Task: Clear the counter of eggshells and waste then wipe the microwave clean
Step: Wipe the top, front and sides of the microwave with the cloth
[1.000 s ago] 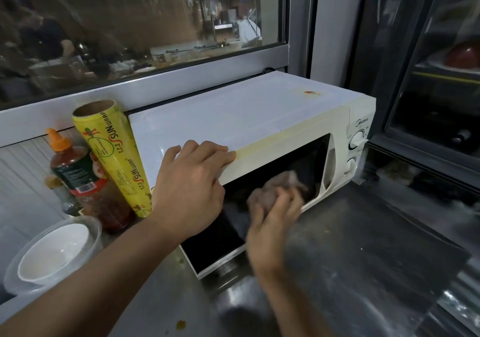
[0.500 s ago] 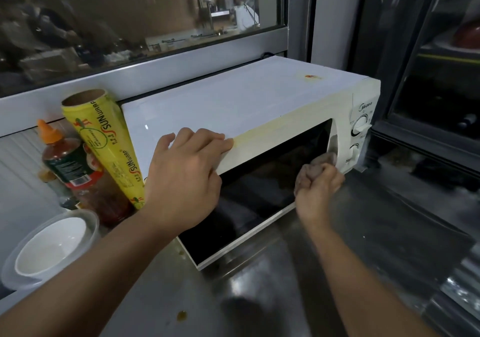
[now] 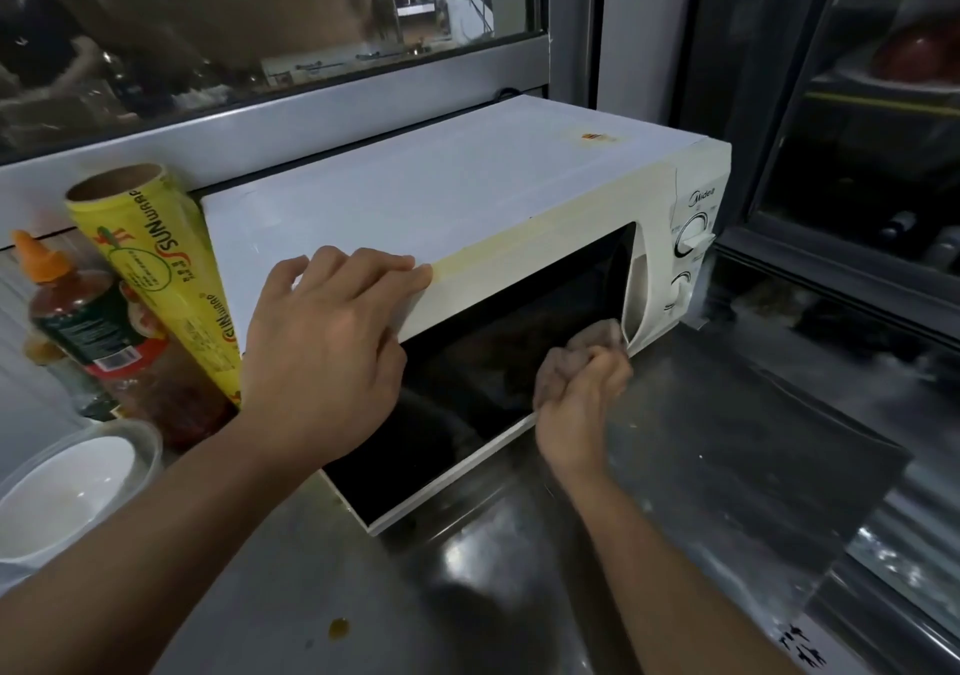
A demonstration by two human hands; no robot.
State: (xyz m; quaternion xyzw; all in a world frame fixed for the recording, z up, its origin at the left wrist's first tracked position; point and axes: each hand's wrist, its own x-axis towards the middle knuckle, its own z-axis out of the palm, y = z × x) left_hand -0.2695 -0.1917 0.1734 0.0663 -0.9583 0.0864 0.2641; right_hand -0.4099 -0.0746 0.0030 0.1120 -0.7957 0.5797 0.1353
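Here: one white microwave (image 3: 467,196), "Midea" printed above its two dials (image 3: 693,240), standing on a steel counter (image 3: 701,466) against a grey sill under a window (image 3: 260,24). A small orange sticker on its top cannot be read. Its upper front edge is yellowed; the door glass is dark.

Left of it, leaning on its side: one yellow roll (image 3: 156,279) marked "SUNWRAP", cardboard core open at top. Beside that, one sauce bottle (image 3: 83,321), orange cap, green-and-red label, print too small to read. Near the left edge, one white bowl (image 3: 67,497) inside a clear tub.

Surface: the counter is brushed metal, smeared, with an orange-brown drip (image 3: 338,628) near the front. To the right, a dark glass-fronted cabinet (image 3: 857,154) with something red inside.

Left hand (image 3: 322,341): flat on the microwave's top front corner, fingers straight over the edge, holding nothing.

Right hand (image 3: 576,404): fingers curled tight round a pinkish cloth (image 3: 592,341), pressed to the door's lower right corner by the handle.

Change: half a second back the cloth sat higher, at the door's right edge; a second back, mid-glass. The left hand has kept its place.
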